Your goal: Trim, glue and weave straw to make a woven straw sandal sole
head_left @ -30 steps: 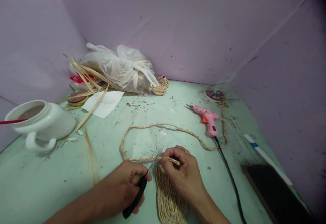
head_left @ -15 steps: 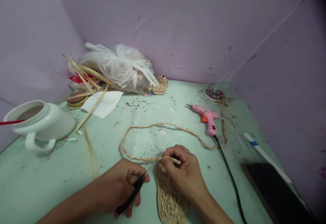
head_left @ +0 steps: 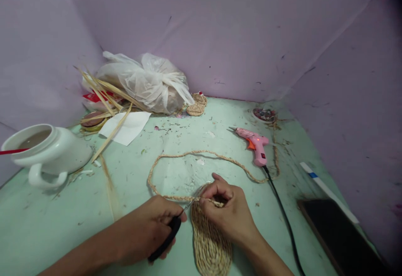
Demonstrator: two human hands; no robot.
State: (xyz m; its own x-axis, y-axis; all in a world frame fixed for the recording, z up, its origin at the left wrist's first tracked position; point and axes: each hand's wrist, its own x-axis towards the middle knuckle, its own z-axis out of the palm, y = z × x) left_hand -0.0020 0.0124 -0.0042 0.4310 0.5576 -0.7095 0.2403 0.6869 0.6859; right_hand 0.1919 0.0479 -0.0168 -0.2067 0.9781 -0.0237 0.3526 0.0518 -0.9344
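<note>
My left hand is closed round the black handles of a pair of scissors. Their metal blades reach up and right to the braided straw cord, beside my right fingertips. Between thumb and fingers, my right hand pinches the cord close to its end, which pokes out over my palm. Below lies a sole-shaped woven straw piece, its upper right part covered by my right hand. From the pinch, the cord loops left and back across the table.
A pink glue gun with a black cable lies right of centre. At the right are a dark phone and a white strip. A white pot, straw strips, paper and a plastic bag occupy the left. Beads sit behind.
The scissors in my left hand have moved slightly right, their handles turned and their blades now at the cord. My right little finger has lifted.
</note>
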